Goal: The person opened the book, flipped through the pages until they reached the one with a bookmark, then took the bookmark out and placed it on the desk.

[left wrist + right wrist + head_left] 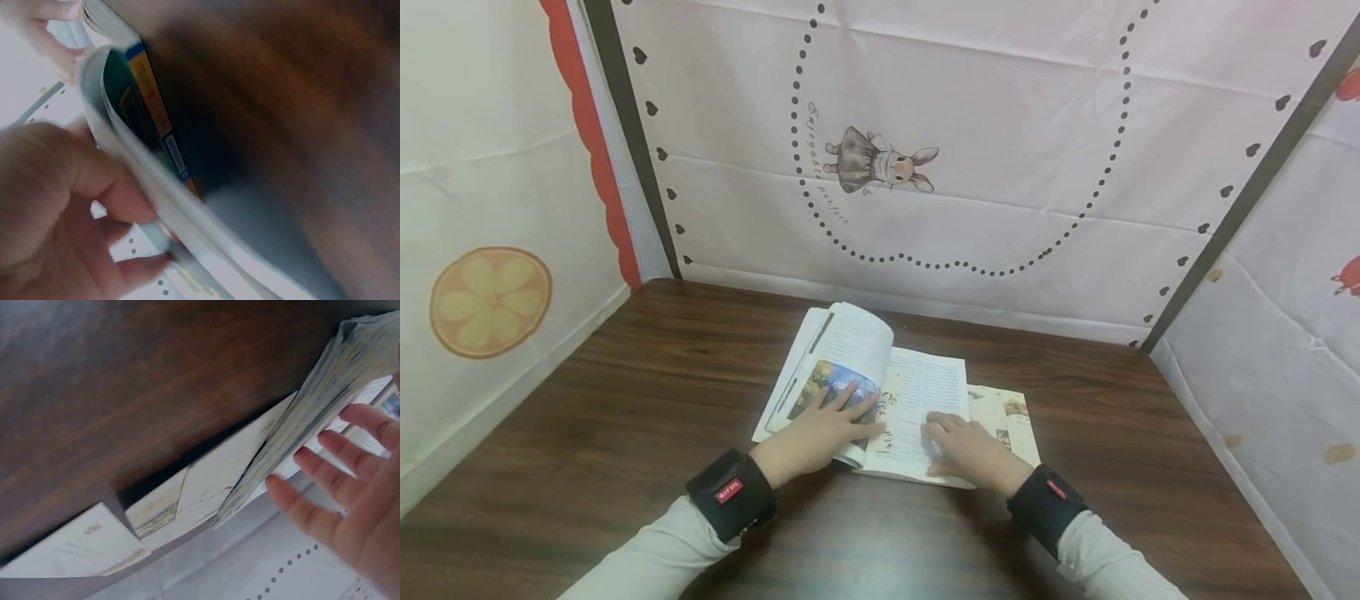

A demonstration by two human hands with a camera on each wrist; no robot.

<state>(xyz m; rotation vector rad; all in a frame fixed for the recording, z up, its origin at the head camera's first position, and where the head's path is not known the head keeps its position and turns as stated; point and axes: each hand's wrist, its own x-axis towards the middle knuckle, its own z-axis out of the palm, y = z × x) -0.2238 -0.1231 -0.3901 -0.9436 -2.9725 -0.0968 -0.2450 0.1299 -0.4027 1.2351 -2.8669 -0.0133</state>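
An open book (pixel 925 392) lies on the brown table, its left pages arching up from the spine. My left hand (pixel 816 429) rests with spread fingers on the left page, over a blue and yellow picture (pixel 808 392). The left wrist view shows the bent pages (pixel 94 94) beside that hand, with an orange and blue spine (pixel 150 87) underneath. My right hand (pixel 966 450) lies on the lower right page of printed text, its fingers (pixel 312 509) loosely extended along the page edges (pixel 294 440). A cream illustrated flap (pixel 1018 421) sticks out beyond the right page.
The dark wooden table (pixel 647 392) stretches around the book. Behind it hangs a pale cloth (pixel 1000 167) with dotted lines and a rabbit print. More printed cloth (pixel 490 200) encloses the left and right sides.
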